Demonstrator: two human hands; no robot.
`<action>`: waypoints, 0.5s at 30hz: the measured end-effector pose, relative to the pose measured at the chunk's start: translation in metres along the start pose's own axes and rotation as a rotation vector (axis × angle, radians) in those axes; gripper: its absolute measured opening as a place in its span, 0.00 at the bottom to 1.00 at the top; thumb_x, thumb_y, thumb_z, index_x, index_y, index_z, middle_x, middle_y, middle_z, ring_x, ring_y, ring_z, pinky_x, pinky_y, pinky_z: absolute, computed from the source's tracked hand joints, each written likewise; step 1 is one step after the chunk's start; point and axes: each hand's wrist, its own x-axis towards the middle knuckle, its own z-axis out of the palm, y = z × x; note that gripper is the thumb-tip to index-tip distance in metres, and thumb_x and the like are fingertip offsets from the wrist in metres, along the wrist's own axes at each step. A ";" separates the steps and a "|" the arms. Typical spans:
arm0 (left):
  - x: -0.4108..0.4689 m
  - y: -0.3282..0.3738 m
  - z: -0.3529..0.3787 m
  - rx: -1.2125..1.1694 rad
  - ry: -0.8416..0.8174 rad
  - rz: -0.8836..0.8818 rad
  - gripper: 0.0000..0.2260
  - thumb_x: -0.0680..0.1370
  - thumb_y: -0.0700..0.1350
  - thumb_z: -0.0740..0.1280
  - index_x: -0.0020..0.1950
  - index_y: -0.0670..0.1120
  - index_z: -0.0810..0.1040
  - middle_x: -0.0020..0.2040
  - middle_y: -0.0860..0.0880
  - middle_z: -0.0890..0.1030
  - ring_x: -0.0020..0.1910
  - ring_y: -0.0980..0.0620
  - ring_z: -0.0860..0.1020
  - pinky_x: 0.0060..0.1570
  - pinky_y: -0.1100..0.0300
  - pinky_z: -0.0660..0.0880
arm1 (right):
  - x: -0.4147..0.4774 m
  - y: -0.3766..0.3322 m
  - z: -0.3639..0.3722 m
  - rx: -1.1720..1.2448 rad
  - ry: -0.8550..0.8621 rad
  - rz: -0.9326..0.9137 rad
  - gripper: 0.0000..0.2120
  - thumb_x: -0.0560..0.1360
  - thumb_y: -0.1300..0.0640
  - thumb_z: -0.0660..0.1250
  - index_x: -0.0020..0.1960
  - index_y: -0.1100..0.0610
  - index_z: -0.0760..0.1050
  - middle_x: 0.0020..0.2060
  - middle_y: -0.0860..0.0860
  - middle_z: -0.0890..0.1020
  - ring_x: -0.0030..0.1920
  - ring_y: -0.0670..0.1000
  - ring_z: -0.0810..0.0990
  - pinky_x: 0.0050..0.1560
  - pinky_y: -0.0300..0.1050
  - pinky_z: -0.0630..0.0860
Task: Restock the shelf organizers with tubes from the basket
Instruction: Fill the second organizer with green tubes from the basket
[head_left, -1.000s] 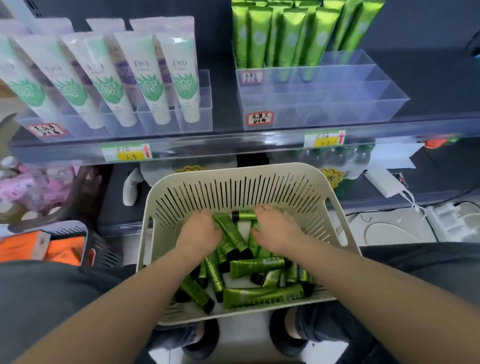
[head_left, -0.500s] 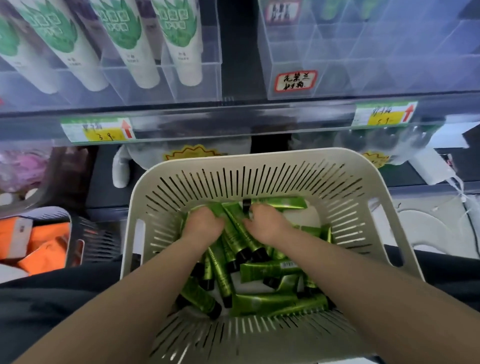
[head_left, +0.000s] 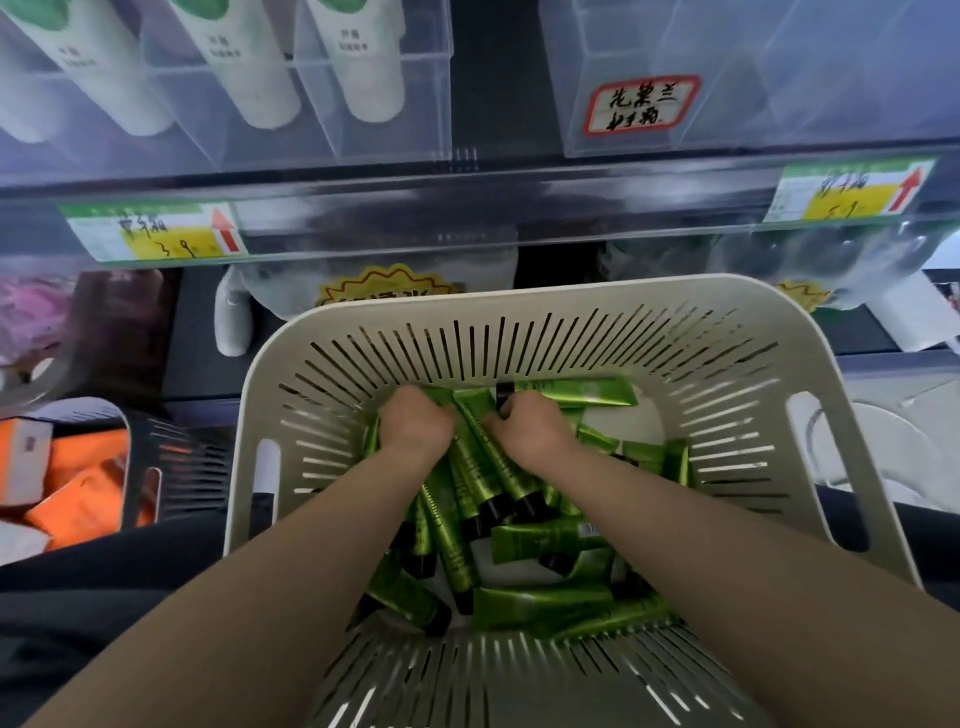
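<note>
Under shelf organizers (head_left: 769, 67), a basket (head_left: 519, 307) holds green tubes (head_left: 545, 605), left hand (head_left: 415, 430) and right hand (head_left: 531, 431) gripping some.

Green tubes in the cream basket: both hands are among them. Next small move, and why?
Probably lift both hands up with the bunch. The left hand and right hand are curled around glossy green plastic tubes at the far end of the cream slotted plastic basket, and the clear plastic organizer above shows empty compartments.

The bare left forearm (head_left: 291, 561) and right forearm (head_left: 675, 530) reach forward and converge. The left grip (head_left: 415, 431) and right grip (head_left: 530, 428) sit side by side, just apart, knuckles up, fingers curled under, mostly hidden.
</note>
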 end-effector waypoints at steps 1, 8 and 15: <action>0.000 0.000 0.000 -0.003 -0.001 -0.004 0.05 0.77 0.39 0.64 0.45 0.39 0.78 0.41 0.41 0.78 0.42 0.43 0.80 0.37 0.57 0.74 | 0.000 0.000 -0.001 0.018 -0.008 0.008 0.18 0.78 0.53 0.63 0.31 0.57 0.67 0.26 0.51 0.69 0.25 0.47 0.68 0.23 0.39 0.58; -0.007 -0.005 -0.005 -0.071 -0.017 -0.035 0.03 0.76 0.38 0.65 0.43 0.41 0.77 0.42 0.41 0.79 0.44 0.41 0.81 0.46 0.50 0.80 | -0.002 0.000 -0.002 0.209 -0.046 -0.004 0.14 0.72 0.56 0.70 0.32 0.58 0.68 0.25 0.51 0.67 0.26 0.49 0.66 0.28 0.41 0.59; -0.022 -0.006 -0.014 -0.131 -0.006 -0.023 0.02 0.74 0.36 0.67 0.44 0.37 0.77 0.44 0.38 0.80 0.45 0.40 0.81 0.46 0.43 0.80 | -0.015 -0.002 -0.010 0.234 -0.066 -0.080 0.09 0.70 0.56 0.72 0.40 0.59 0.74 0.34 0.54 0.74 0.36 0.51 0.73 0.36 0.41 0.66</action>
